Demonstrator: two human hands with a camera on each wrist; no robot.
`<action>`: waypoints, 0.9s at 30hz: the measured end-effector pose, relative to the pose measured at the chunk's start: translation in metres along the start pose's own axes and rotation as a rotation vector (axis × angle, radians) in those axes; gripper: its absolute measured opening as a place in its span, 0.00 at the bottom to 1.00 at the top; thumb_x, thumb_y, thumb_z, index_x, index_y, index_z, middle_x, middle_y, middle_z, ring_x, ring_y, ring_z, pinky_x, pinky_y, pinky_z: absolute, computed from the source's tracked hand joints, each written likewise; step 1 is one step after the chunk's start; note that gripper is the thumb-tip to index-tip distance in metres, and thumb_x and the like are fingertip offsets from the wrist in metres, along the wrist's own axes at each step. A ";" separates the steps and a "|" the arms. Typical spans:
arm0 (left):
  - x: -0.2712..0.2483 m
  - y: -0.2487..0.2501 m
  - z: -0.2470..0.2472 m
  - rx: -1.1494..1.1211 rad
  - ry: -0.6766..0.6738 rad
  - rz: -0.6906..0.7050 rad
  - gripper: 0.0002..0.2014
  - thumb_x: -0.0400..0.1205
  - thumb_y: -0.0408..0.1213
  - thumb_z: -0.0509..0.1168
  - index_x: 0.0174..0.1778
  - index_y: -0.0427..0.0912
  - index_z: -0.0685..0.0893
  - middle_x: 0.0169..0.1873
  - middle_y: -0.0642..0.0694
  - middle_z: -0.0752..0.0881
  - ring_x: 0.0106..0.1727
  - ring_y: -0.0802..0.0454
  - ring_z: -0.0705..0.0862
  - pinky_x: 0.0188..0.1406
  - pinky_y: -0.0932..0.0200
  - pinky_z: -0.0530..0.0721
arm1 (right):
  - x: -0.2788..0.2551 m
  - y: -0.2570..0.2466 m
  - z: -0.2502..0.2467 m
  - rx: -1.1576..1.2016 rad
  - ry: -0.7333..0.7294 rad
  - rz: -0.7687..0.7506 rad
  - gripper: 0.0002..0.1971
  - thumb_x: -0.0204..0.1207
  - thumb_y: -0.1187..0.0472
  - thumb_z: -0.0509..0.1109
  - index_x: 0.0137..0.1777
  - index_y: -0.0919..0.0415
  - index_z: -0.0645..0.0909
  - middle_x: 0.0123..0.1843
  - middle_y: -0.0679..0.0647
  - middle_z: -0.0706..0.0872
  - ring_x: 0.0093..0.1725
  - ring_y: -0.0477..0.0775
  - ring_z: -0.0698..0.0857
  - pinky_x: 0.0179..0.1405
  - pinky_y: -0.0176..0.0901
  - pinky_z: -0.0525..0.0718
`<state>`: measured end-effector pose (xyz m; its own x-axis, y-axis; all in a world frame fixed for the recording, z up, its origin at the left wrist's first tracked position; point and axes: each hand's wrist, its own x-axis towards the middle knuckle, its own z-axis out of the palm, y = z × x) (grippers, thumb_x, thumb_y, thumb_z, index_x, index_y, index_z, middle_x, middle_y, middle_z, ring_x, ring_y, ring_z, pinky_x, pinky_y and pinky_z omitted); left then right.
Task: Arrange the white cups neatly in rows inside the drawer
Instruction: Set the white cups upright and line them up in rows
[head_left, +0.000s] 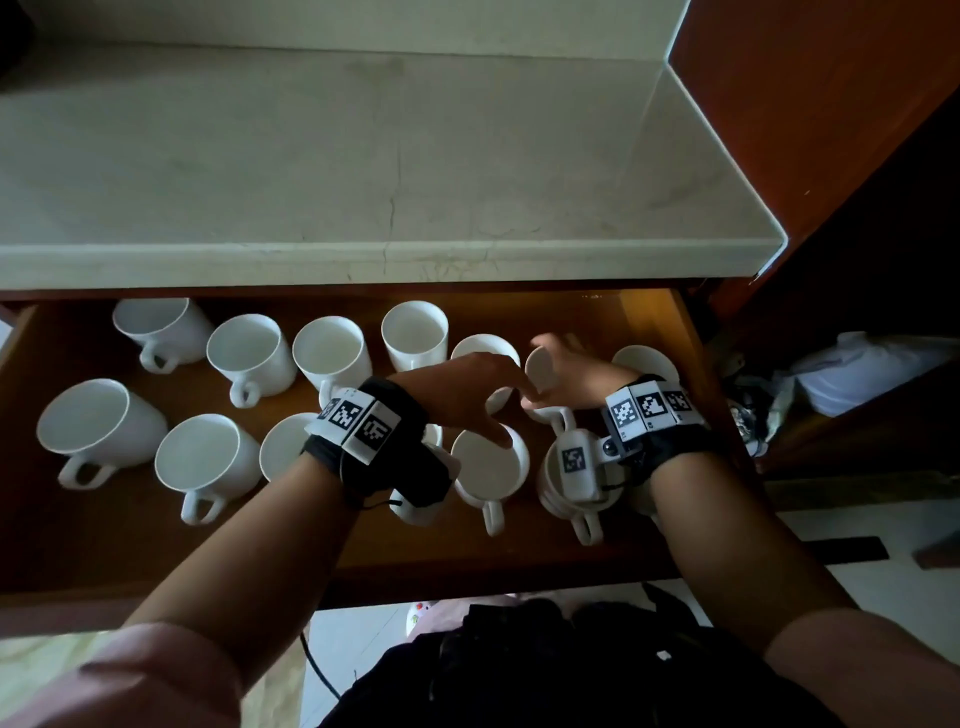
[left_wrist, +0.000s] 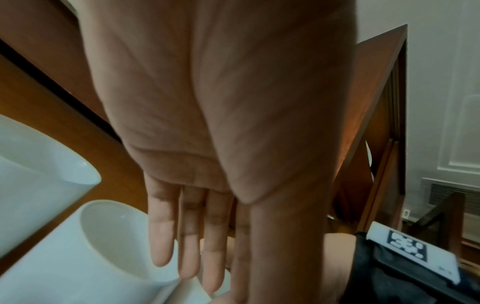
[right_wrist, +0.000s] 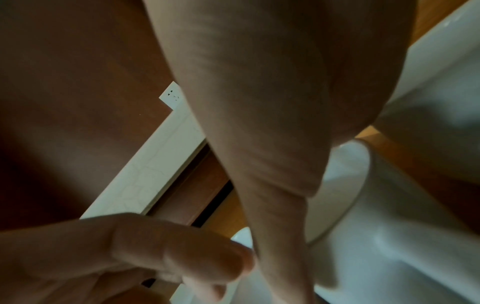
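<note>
An open wooden drawer (head_left: 104, 545) holds several white cups in two rough rows, such as a back one (head_left: 249, 353) and a front one (head_left: 202, 457). My left hand (head_left: 493, 400) reaches over the right half with straight fingers (left_wrist: 187, 236), above a cup (left_wrist: 111, 232); its thumb touches the rim of a front cup (head_left: 488, 467). My right hand (head_left: 561, 379) curls around a white cup (head_left: 537, 366) in the back row, also seen in the right wrist view (right_wrist: 376, 216). The two hands' fingertips meet. Another cup (head_left: 644, 361) stands at the far right.
A pale stone counter (head_left: 363, 156) overhangs the back of the drawer. A dark wood cabinet side (head_left: 831, 104) rises on the right, with bags and clutter (head_left: 857, 369) on the floor beside it. The drawer's front strip holds no cups.
</note>
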<state>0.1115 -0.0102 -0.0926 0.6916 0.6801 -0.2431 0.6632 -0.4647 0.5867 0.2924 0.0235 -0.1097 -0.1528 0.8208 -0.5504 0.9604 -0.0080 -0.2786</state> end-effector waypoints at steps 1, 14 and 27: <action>0.000 0.000 0.000 0.003 -0.001 0.012 0.31 0.71 0.45 0.78 0.70 0.51 0.78 0.67 0.53 0.79 0.69 0.57 0.74 0.70 0.58 0.72 | 0.002 0.001 0.000 0.002 0.002 -0.012 0.49 0.67 0.43 0.77 0.82 0.49 0.51 0.80 0.59 0.55 0.80 0.64 0.56 0.74 0.60 0.65; -0.016 0.011 0.001 0.211 -0.294 -0.048 0.46 0.69 0.48 0.79 0.80 0.52 0.61 0.71 0.60 0.69 0.71 0.62 0.67 0.45 0.89 0.59 | 0.007 0.009 0.000 0.022 0.005 -0.080 0.45 0.68 0.43 0.77 0.80 0.49 0.56 0.75 0.59 0.61 0.76 0.63 0.63 0.68 0.57 0.72; -0.018 0.019 0.007 0.215 -0.243 -0.004 0.43 0.69 0.43 0.79 0.78 0.47 0.66 0.72 0.51 0.74 0.69 0.57 0.73 0.48 0.89 0.58 | 0.006 0.008 0.003 0.013 0.013 -0.091 0.43 0.69 0.43 0.75 0.79 0.50 0.56 0.73 0.59 0.60 0.75 0.63 0.61 0.66 0.55 0.70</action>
<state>0.1132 -0.0348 -0.0824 0.7198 0.5390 -0.4375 0.6934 -0.5890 0.4150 0.2981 0.0270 -0.1178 -0.2358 0.8259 -0.5121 0.9396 0.0594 -0.3370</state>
